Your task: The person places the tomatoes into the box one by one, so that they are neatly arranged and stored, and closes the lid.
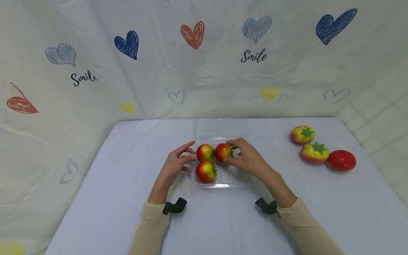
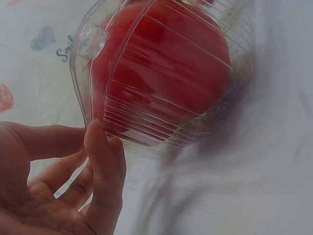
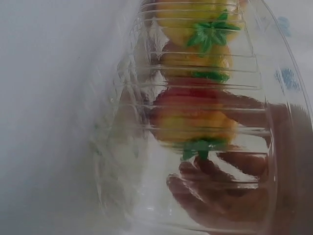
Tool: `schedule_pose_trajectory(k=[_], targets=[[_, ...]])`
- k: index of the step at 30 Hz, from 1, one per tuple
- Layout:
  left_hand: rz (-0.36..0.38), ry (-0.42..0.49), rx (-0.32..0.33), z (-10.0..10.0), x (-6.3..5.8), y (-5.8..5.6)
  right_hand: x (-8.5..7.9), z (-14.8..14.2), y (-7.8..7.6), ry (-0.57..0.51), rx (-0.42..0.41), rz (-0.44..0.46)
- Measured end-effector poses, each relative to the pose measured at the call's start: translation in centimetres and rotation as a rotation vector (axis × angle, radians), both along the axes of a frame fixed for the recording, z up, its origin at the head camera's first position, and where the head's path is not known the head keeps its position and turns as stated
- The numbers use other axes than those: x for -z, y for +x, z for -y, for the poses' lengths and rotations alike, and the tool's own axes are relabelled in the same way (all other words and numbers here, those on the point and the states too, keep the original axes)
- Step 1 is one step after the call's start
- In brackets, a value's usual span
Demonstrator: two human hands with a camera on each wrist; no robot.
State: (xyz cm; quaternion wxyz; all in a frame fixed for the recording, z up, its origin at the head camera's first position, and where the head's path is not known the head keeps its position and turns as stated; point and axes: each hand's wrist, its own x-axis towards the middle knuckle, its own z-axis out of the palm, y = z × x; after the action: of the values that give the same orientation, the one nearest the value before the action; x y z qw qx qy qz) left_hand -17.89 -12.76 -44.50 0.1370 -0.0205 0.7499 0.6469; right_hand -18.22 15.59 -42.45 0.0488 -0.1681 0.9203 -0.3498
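Note:
A clear plastic clamshell box [image 1: 234, 177] lies with its lid [image 1: 220, 129] folded back. Two red-and-yellow toy tomatoes with green leaf tops are in its left side, one at the back [image 1: 204, 153] and one at the front [image 1: 205, 172]. My right hand [image 1: 251, 157] holds a third tomato [image 1: 222, 152] at the back of the box, beside the back-left one, thumb and fingers around it. My left hand [image 1: 174, 162] is at the left wall, its fingertips pinching the rim [image 2: 90, 110]. In the right wrist view, tomatoes [image 3: 195, 117] show through the ribbed wall.
At the right of the white-covered table [image 1: 127, 156] lie two more red-and-yellow tomatoes [image 1: 302, 134] [image 1: 315, 153] and a plain red one [image 1: 341, 160]. A patterned cloth [image 1: 220, 71] with hearts hangs behind the table. Black wrist mounts [image 1: 174, 206] sit on both forearms.

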Motion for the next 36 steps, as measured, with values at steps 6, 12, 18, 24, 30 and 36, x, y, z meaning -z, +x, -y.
schedule_pose_trajectory(k=[6, 12, 18, 24, 30, 36], targets=[[0.003, -0.012, 0.003, 0.1, 0.2, -0.1, -0.2, -0.1, 0.3, -0.018, 0.008, -0.005], [0.003, -0.011, 0.001, 0.1, 0.2, 0.0, -0.3, -0.3, 0.4, -0.038, 0.010, -0.014], [0.000, -0.014, -0.006, 0.0, 0.2, 0.0, -0.4, -0.6, 0.5, -0.062, 0.015, -0.044], [-0.005, -0.008, -0.004, 0.0, 0.1, 0.0, -0.3, -1.3, 0.5, -0.098, 0.026, -0.091], [-0.001, -0.001, -0.001, 0.0, 0.1, 0.0, -0.4, -2.1, 0.5, -0.127, 0.040, -0.104], [-0.002, 0.001, 0.007, 0.0, 0.1, 0.0, -0.5, -2.6, 0.5, -0.142, 0.051, -0.124]])
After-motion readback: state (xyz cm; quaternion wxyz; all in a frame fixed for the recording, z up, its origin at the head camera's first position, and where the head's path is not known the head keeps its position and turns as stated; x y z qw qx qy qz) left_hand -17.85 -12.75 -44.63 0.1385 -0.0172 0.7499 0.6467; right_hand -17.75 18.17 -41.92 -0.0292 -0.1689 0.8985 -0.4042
